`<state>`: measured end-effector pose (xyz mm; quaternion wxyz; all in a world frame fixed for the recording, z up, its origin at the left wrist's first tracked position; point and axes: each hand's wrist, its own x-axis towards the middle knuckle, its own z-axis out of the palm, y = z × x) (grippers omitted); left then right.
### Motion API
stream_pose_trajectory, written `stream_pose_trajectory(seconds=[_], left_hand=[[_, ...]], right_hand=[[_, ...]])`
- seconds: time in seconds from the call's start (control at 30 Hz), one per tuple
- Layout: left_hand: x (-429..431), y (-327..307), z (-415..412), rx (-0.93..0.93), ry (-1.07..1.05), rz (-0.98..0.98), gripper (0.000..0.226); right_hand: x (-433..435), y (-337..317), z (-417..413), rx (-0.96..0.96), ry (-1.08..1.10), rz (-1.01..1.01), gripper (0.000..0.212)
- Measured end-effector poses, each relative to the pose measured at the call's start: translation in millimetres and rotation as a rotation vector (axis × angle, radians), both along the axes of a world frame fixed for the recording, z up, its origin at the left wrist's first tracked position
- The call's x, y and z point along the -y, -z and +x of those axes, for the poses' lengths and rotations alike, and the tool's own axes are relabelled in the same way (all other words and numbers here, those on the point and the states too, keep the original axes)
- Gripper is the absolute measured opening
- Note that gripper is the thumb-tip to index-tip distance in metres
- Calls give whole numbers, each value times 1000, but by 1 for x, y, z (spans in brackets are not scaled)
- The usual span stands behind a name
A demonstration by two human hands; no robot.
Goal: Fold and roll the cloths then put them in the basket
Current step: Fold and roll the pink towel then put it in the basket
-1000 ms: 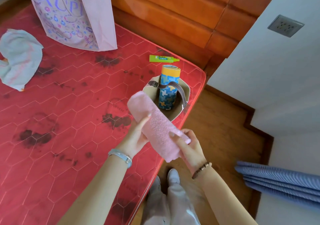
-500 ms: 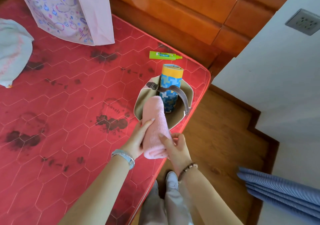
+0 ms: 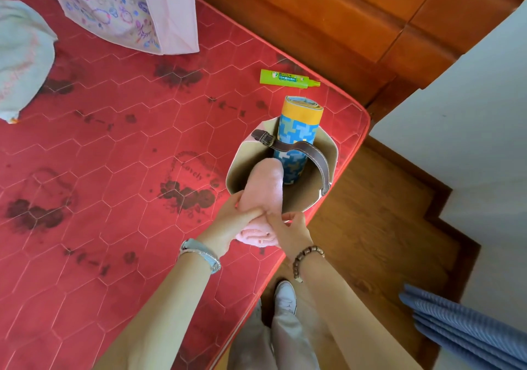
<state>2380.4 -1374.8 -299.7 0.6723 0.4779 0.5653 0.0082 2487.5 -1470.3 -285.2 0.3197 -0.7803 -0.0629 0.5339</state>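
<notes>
A rolled pink cloth [image 3: 266, 184] is tilted with its far end inside the beige basket [image 3: 238, 170], which stands near the corner of the red mattress. My left hand [image 3: 228, 224] and my right hand [image 3: 288, 229] both grip the roll's near end, just outside the basket's rim. A rolled blue-patterned cloth with a yellow band [image 3: 298, 138] stands upright in the basket under its brown strap handle [image 3: 309, 152]. A loose pale blue cloth [image 3: 22, 61] lies crumpled at the mattress's far left.
A pink printed bag [image 3: 128, 7] stands at the back of the red mattress [image 3: 99, 170]. A green tube [image 3: 288, 78] lies beyond the basket. The mattress edge drops to a wooden floor on the right, by a white wall and blue fabric [image 3: 467, 332].
Both hands carried the pink roll forward and turned it end-on, and its far end now dips into the basket beside the blue roll.
</notes>
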Motion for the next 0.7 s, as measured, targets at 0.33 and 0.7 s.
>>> stream_pose_trajectory(seconds=[0.33,0.7], left_hand=[[2,2,16,-45,54,24,32],[25,19,34,-267,174,164,59]], right_hand=[[-4,18,15,-79,7,-20,40],[-7,30,25,-103,214,-107,33]])
